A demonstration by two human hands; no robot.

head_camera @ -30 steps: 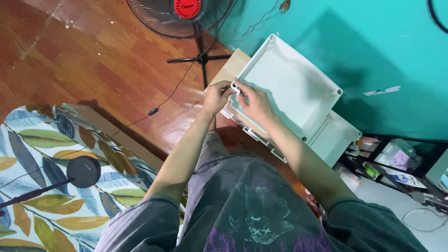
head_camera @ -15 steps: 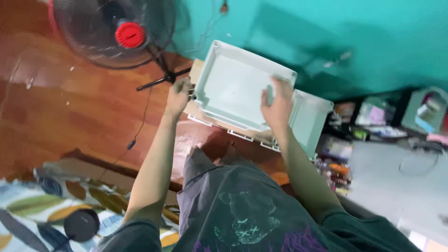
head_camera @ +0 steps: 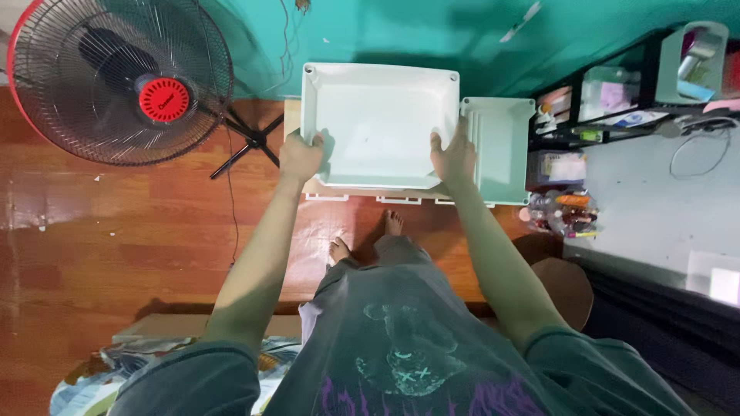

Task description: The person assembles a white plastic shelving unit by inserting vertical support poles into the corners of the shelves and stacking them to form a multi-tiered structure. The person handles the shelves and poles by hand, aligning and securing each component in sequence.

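Note:
A pale mint plastic drawer (head_camera: 378, 115), open side up, is held out in front of me above the floor. My left hand (head_camera: 301, 156) grips its left wall near the front corner. My right hand (head_camera: 455, 158) grips its right wall, thumb inside. Under and behind the drawer lies another pale plastic panel (head_camera: 502, 146) and white frame pieces (head_camera: 401, 200) on the wooden floor. My bare feet (head_camera: 362, 237) stand just behind those pieces.
A standing fan with a red hub (head_camera: 119, 81) is at the left, its black base (head_camera: 250, 140) close to the drawer. The teal wall (head_camera: 385, 31) is ahead. A black shelf with small items (head_camera: 609, 96) and bottles (head_camera: 559, 212) stands at the right.
The drawer has been turned square to me and both hands now hold it by its two sides. The view has swung to look straight down, showing my feet and the fan to the left.

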